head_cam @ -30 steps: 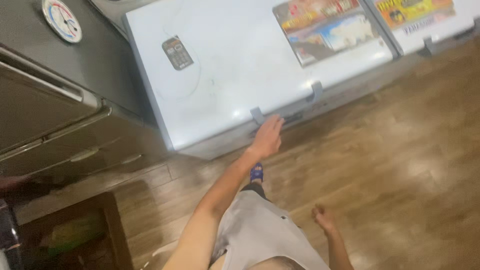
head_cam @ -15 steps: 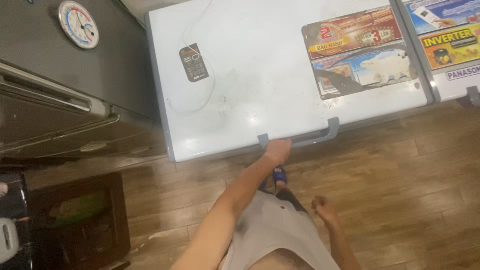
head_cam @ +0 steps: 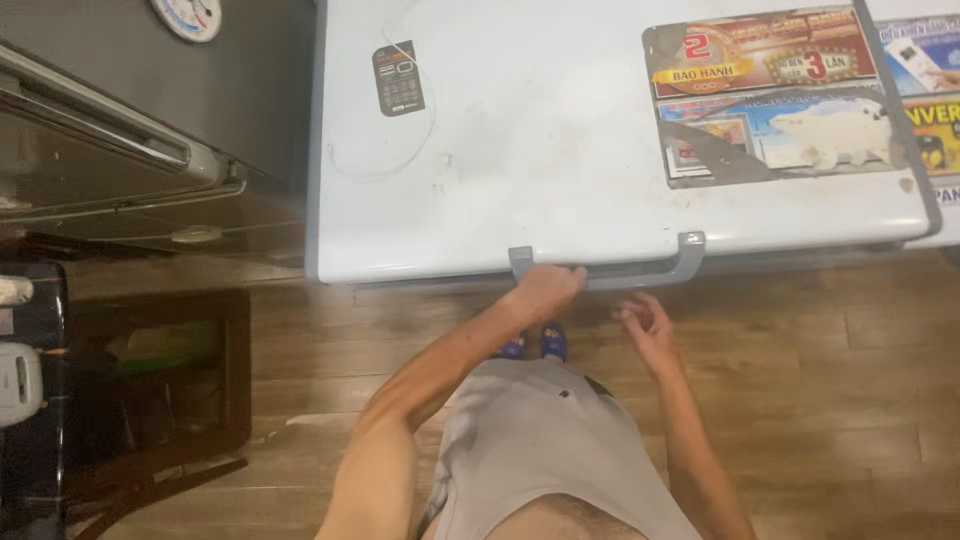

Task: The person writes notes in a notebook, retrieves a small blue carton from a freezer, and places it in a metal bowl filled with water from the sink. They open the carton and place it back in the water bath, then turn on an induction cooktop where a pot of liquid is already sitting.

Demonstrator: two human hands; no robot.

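Note:
A white chest freezer (head_cam: 560,150) fills the upper middle of the head view, its lid down. A grey bar handle (head_cam: 640,272) runs along the lid's front edge. My left hand (head_cam: 545,290) curls around the left end of that handle. My right hand (head_cam: 648,325) hangs just below the handle's right half, fingers loosely bent, holding nothing. Colourful stickers (head_cam: 770,95) cover the lid's right part, and a small dark label (head_cam: 398,78) with a thin white cord sits on its left part.
A dark grey fridge (head_cam: 150,110) with a metal bar handle and a round dial sticker stands at left. A second white freezer (head_cam: 925,90) adjoins at right. A dark wooden stand (head_cam: 160,400) sits on the wood floor at lower left. Blue footwear (head_cam: 535,343) shows below.
I have come closer to the freezer. My left hand stays at the handle and has closed around it. My right hand has risen from beside my body to just under the handle.

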